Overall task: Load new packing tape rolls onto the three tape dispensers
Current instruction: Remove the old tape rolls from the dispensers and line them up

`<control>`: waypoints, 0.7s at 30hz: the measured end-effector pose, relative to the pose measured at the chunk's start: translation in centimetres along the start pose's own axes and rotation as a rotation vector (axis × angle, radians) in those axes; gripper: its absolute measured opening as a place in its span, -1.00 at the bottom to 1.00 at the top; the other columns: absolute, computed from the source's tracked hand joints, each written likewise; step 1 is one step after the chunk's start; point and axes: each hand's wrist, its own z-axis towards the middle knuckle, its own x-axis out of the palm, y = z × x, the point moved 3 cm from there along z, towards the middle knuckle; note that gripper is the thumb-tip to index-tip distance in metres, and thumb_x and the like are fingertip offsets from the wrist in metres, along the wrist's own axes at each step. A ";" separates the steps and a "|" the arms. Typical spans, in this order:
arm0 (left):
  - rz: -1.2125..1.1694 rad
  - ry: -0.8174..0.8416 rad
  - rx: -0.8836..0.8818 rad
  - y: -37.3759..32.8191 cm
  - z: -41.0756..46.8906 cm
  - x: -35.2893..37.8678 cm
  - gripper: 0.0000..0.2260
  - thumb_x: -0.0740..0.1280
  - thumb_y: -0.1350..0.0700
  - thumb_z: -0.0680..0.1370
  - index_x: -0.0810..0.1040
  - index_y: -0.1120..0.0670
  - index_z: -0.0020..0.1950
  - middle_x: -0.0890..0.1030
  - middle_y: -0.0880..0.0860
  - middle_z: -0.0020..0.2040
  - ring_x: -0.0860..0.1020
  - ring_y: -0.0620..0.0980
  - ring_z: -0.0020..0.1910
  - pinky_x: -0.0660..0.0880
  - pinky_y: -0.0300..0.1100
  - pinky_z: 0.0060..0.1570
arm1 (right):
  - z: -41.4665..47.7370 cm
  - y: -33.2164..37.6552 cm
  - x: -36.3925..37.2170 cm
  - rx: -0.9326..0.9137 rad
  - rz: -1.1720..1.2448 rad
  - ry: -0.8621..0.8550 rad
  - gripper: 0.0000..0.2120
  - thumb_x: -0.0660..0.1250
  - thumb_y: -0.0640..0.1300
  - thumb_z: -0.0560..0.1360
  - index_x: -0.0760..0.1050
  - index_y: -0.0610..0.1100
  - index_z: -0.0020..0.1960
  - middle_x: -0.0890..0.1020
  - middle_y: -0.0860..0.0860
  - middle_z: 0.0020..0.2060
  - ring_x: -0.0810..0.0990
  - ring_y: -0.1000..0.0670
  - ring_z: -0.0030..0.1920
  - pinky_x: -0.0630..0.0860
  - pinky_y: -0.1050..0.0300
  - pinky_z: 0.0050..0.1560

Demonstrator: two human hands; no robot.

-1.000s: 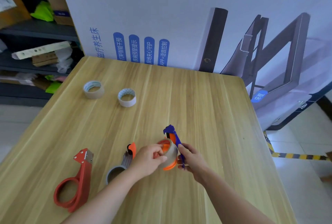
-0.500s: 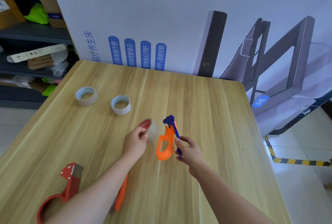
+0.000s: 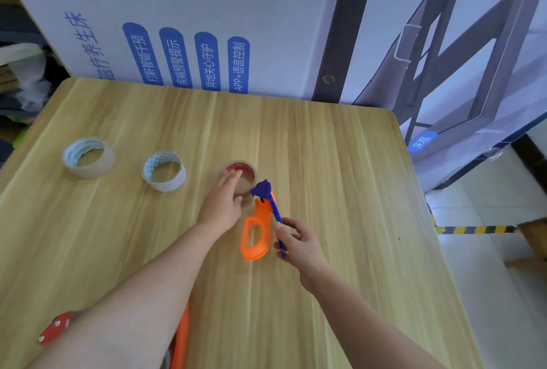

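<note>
My right hand (image 3: 299, 246) grips the blue handle of an orange-and-blue tape dispenser (image 3: 256, 232), which stands on edge with its hub bare. My left hand (image 3: 220, 206) holds a thin, red-cored tape roll (image 3: 247, 169) down on the wooden table (image 3: 325, 161), a finger inside its core and the thumb outside, just beyond the dispenser's blue head. Two fuller rolls lie flat at the left: one with a blue-printed core (image 3: 88, 157) and a white one (image 3: 164, 172). At the bottom edge a red dispenser (image 3: 54, 327) and another orange dispenser (image 3: 182, 336) are partly hidden by my left arm.
A large printed cardboard box (image 3: 266, 13) stands upright along the table's far edge. Cluttered shelves (image 3: 17, 72) are off the left corner. The table's right edge drops to a tiled floor with striped hazard tape (image 3: 473, 229).
My left hand pulled the red-cored roll off the orange-and-blue dispenser and carried it forward down onto the table. My right hand has kept hold of the dispenser. The view moved forward.
</note>
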 end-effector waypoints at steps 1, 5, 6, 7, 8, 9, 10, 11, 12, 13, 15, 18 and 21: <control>-0.009 -0.021 0.046 -0.2 -0.4 0.3 -0.49 0.30 0.22 0.54 0.29 0.09 0.48 0.24 0.06 0.51 0.19 0.04 0.50 0.22 -0.09 0.44 | 0.2 -0.2 0.0 0.006 0.003 -0.006 -0.68 0.39 0.03 0.52 0.51 -0.04 0.24 0.60 -0.01 -0.18 0.58 0.02 -0.16 0.57 0.15 -0.08; 0.007 -0.058 0.057 -0.3 -4.0 1.8 -0.69 0.34 0.10 0.49 0.54 0.06 0.24 0.51 0.01 0.14 0.51 0.06 0.15 0.47 -0.06 0.14 | 0.3 -0.8 0.3 0.025 0.020 -0.019 -0.69 0.38 0.02 0.52 0.51 -0.03 0.24 0.61 -0.02 -0.19 0.58 0.02 -0.17 0.57 0.15 -0.10; 0.002 -0.019 0.017 -0.1 -4.9 2.2 -0.72 0.32 0.10 0.50 0.57 0.06 0.21 0.54 0.01 0.10 0.53 0.06 0.10 0.49 -0.05 0.08 | 0.2 -0.8 0.4 0.025 0.023 -0.018 -0.69 0.38 0.02 0.52 0.52 -0.03 0.23 0.62 -0.02 -0.18 0.58 0.02 -0.17 0.56 0.15 -0.11; -0.008 0.021 -0.019 0.1 -5.7 2.5 -0.72 0.31 0.12 0.52 0.56 0.06 0.22 0.56 0.02 0.12 0.54 0.06 0.11 0.49 -0.05 0.08 | 0.0 -0.8 0.5 0.023 0.018 -0.016 -0.70 0.38 0.02 0.52 0.52 -0.02 0.23 0.63 -0.02 -0.17 0.59 0.03 -0.17 0.56 0.16 -0.12; -0.026 0.040 -0.044 0.4 -6.3 2.7 -0.70 0.30 0.14 0.53 0.55 0.06 0.26 0.57 0.04 0.14 0.54 0.06 0.12 0.48 -0.07 0.09 | -0.2 -0.7 0.6 0.023 0.003 -0.014 -0.70 0.38 0.01 0.52 0.52 -0.02 0.22 0.63 -0.01 -0.17 0.59 0.04 -0.17 0.55 0.17 -0.12; -0.048 0.035 -0.059 0.6 -6.6 2.7 -0.70 0.31 0.16 0.53 0.55 0.08 0.27 0.58 0.06 0.14 0.55 0.07 0.10 0.47 -0.10 0.08 | -0.4 -0.8 0.6 0.027 -0.016 -0.009 -0.70 0.39 0.01 0.52 0.53 -0.01 0.22 0.63 0.01 -0.18 0.59 0.05 -0.18 0.54 0.17 -0.11; -0.072 0.019 -0.071 0.8 -6.9 2.6 -0.71 0.32 0.18 0.52 0.57 0.09 0.24 0.59 0.07 0.10 0.57 0.07 0.05 0.47 -0.15 0.03 | -0.7 -1.0 0.6 0.035 -0.035 -0.003 -0.69 0.40 0.02 0.51 0.54 -0.01 0.23 0.63 0.03 -0.19 0.59 0.07 -0.19 0.53 0.17 -0.11; -0.089 -0.001 -0.079 0.9 -7.3 2.4 -0.74 0.32 0.19 0.52 0.60 0.11 0.20 0.60 0.08 0.04 0.58 0.06 0.00 0.45 -0.19 -0.04 | -1.0 -1.2 0.5 0.047 -0.049 0.000 -0.68 0.41 0.02 0.50 0.54 -0.02 0.23 0.62 0.04 -0.20 0.58 0.07 -0.20 0.53 0.16 -0.09; -0.103 -0.013 -0.088 0.9 -7.7 2.3 -0.77 0.33 0.19 0.52 0.62 0.11 0.15 0.61 0.07 -0.01 0.58 0.04 -0.06 0.43 -0.22 -0.08 | -1.3 -1.5 0.4 0.062 -0.062 0.000 -0.66 0.43 0.02 0.48 0.55 -0.02 0.23 0.63 0.04 -0.21 0.58 0.07 -0.20 0.54 0.15 -0.08; -0.109 -0.018 -0.090 0.9 -8.1 2.2 -0.80 0.33 0.20 0.51 0.64 0.11 0.11 0.60 0.05 -0.05 0.56 0.01 -0.11 0.42 -0.24 -0.11 | -1.7 -1.8 0.3 0.076 -0.079 0.000 -0.66 0.44 0.01 0.47 0.57 -0.03 0.21 0.63 0.05 -0.22 0.59 0.07 -0.21 0.55 0.14 -0.07; -0.091 -0.016 -0.080 1.0 -9.4 2.3 -0.83 0.32 0.21 0.51 0.65 0.12 0.05 0.54 0.00 -0.14 0.49 -0.05 -0.18 0.37 -0.27 -0.17 | -2.7 -2.3 0.0 0.099 -0.123 0.003 -0.69 0.45 -0.02 0.45 0.59 -0.04 0.18 0.63 0.06 -0.26 0.60 0.08 -0.24 0.58 0.12 -0.05; -0.039 0.006 -0.066 1.2 -11.7 2.8 -0.83 0.31 0.21 0.51 0.65 0.10 0.05 0.52 -0.02 -0.15 0.45 -0.08 -0.21 0.30 -0.30 -0.22 | -4.7 -3.0 -0.5 0.122 -0.190 0.021 -0.74 0.44 -0.12 0.44 0.61 -0.08 0.13 0.68 0.05 -0.23 0.63 0.08 -0.23 0.61 0.12 -0.03; -0.011 0.045 -0.062 1.3 -14.3 3.2 -0.82 0.30 0.18 0.52 0.64 0.09 0.07 0.59 0.01 -0.06 0.48 -0.07 -0.17 0.30 -0.29 -0.21 | -6.6 -4.3 -1.0 0.151 -0.253 0.057 -0.74 0.46 -0.17 0.41 0.60 -0.12 0.10 0.72 0.01 -0.11 0.67 0.08 -0.16 0.60 0.20 -0.10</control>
